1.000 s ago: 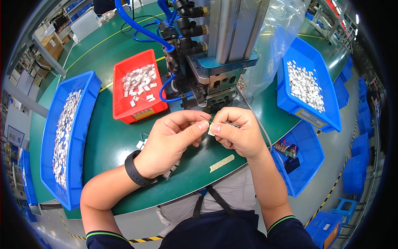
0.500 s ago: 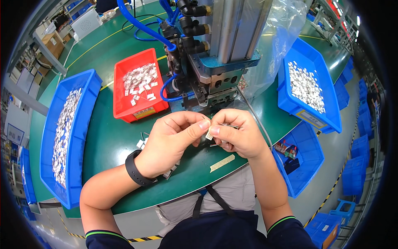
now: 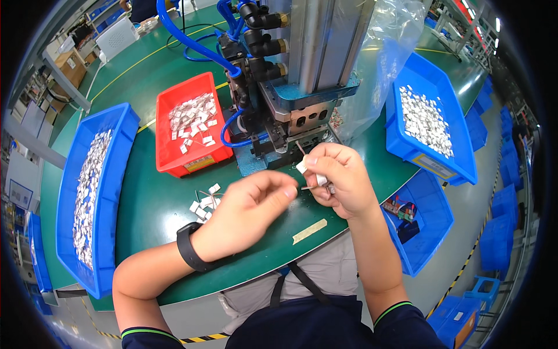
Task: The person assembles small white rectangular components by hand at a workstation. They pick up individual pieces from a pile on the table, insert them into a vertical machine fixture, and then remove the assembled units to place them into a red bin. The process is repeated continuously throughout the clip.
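Observation:
My right hand (image 3: 343, 183) is closed around a few small white plastic connectors with short wires. One white connector (image 3: 301, 167) sticks out at its thumb and index finger, its wire pointing up towards the machine. Another connector (image 3: 321, 180) shows lower, between the curled fingers. Just to the left hovers my left hand (image 3: 247, 212), with a black band on its wrist; its fingers are loosely bent, and I see nothing held in them. Beyond that hand, a small pile of white wired connectors (image 3: 203, 203) lies on the green table (image 3: 157, 232).
A metal press (image 3: 308, 116) with blue air hoses stands behind my hands. A red bin (image 3: 192, 166) and a long blue bin (image 3: 110, 232) of connectors lie left. Another blue bin (image 3: 433, 157) is at right, above a lower blue bin (image 3: 430, 238). Tape (image 3: 310, 231) marks the near edge.
My hands have come apart from the shared connector. The right hand keeps it and has turned it towards the press; my left hand has drawn slightly down and away.

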Available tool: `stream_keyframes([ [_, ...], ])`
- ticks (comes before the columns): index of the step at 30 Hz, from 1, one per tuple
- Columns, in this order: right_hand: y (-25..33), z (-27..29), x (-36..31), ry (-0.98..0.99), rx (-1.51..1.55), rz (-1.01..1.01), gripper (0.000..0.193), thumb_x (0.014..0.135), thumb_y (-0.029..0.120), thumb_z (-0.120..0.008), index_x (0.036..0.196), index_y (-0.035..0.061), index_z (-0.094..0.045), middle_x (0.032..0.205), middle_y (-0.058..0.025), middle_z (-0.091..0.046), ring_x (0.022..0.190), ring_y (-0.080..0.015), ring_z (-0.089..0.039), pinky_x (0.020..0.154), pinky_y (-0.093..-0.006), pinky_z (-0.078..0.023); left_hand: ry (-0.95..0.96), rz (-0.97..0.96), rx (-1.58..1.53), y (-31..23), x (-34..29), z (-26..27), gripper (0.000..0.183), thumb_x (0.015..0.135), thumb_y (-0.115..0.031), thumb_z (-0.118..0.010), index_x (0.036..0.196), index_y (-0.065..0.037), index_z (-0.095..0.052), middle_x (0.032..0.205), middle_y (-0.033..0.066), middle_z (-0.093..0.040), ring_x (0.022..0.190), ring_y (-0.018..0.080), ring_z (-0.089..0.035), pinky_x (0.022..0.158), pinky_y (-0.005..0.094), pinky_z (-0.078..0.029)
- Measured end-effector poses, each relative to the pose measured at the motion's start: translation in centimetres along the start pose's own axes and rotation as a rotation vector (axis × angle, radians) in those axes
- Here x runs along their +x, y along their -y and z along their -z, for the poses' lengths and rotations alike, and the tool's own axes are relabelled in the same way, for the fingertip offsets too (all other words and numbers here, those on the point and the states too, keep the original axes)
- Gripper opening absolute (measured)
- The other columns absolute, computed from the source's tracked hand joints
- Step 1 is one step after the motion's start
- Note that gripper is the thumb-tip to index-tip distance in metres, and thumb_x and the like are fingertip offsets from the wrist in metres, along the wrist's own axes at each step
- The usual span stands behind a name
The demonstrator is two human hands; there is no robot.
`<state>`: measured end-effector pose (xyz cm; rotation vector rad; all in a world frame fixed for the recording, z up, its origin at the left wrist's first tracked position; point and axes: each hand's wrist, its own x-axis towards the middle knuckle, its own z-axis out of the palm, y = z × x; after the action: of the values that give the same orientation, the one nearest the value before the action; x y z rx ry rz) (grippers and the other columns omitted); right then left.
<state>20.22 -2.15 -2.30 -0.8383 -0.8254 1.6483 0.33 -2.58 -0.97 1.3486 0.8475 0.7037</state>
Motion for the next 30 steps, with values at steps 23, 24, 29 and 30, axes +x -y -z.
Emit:
stream_keyframes([
  [23,0.1,-0.7,1.2,-0.150,-0.005,0.073,0.020,0.090,0.015,-0.065,0.078,0.0004,-0.059,0.064,-0.0003,-0.054,0.044,-0.0037,-0.042,0.034,-0.0199,-0.023,0.161,-0.183,0.470,0.7,-0.6,-0.5,0.022,0.093,-0.015,-0.064,0.109,-0.001,-0.062,0.092,0.0065,-0.057,0.077,0.0118,-0.056,0.068,0.0253,-0.048],
  [24,0.1,-0.7,1.2,-0.150,-0.003,0.071,0.020,0.090,0.015,-0.065,0.078,0.0005,-0.059,0.064,-0.0002,-0.053,0.044,-0.0036,-0.042,0.034,-0.0199,-0.023,0.162,-0.181,0.473,0.7,-0.6,-0.5,0.022,0.093,-0.015,-0.064,0.109,-0.001,-0.063,0.092,0.0065,-0.057,0.077,0.0119,-0.056,0.068,0.0254,-0.048],
  [29,0.1,-0.6,1.2,-0.147,0.002,0.079,0.018,0.089,0.014,-0.065,0.078,0.0014,-0.059,0.064,0.0000,-0.053,0.045,-0.0034,-0.042,0.035,-0.0194,-0.024,0.159,-0.170,0.467,0.7,-0.6,-0.6,0.022,0.093,-0.016,-0.064,0.109,-0.001,-0.063,0.092,0.0067,-0.057,0.078,0.0121,-0.056,0.067,0.0253,-0.047],
  [30,0.1,-0.7,1.2,-0.152,0.004,0.078,0.018,0.089,0.014,-0.065,0.078,0.0015,-0.060,0.064,0.0000,-0.054,0.044,-0.0033,-0.042,0.035,-0.0194,-0.024,0.151,-0.182,0.470,0.7,-0.7,-0.5,0.022,0.093,-0.016,-0.063,0.109,-0.001,-0.063,0.092,0.0062,-0.058,0.077,0.0119,-0.056,0.067,0.0252,-0.047],
])
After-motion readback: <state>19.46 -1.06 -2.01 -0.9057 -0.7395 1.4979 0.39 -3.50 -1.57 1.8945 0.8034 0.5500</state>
